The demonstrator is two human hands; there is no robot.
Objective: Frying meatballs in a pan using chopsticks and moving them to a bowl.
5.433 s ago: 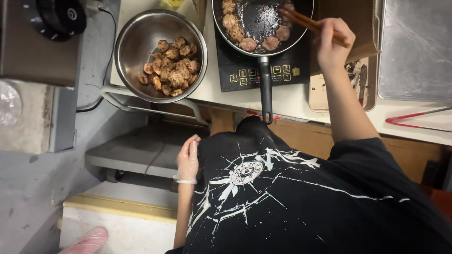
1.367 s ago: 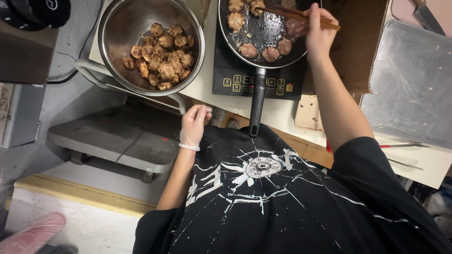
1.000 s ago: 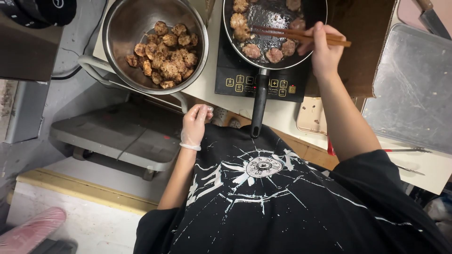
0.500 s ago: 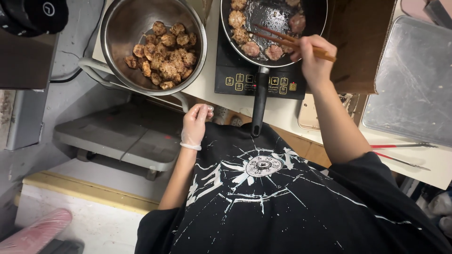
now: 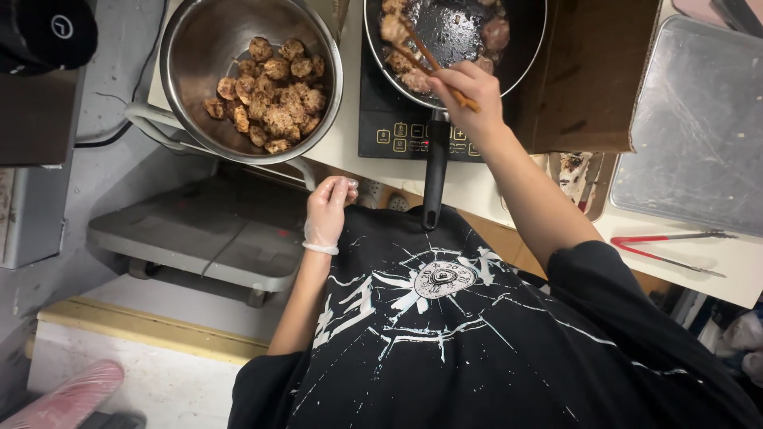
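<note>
While the right hand point(image 5: 470, 94) keeps its grip clenched on a pair of slim wooden chopsticks point(image 5: 429, 57), their tips reach into the round black frying pan point(image 5: 524, 40) among the browned meat pieces point(image 5: 401, 59) that lie along the pan's left and lower side, with one more piece at the upper right. The pan sits on a flat black induction cooker point(image 5: 397, 131) with a row of pale touch controls, and its long black handle point(image 5: 435, 171) points down toward the person's black shirt with a white cracked pattern point(image 5: 433, 318). The left hand point(image 5: 327, 210), in a thin clear glove, hangs below the edge of the pale worktop point(image 5: 350, 135) with its fingers loosely curled and its grip released, holding nothing. To the left of the cooker stands a round shiny steel bowl point(image 5: 199, 48) holding a heap of browned, crumb-coated meat pieces point(image 5: 270, 99). On the right side of the worktop lies a flat rectangular metal tray point(image 5: 699, 127), and just below it red-handled metal tongs point(image 5: 668, 246) lie near the edge. A brown wooden board point(image 5: 592, 79) lies between the cooker and the tray.
</note>
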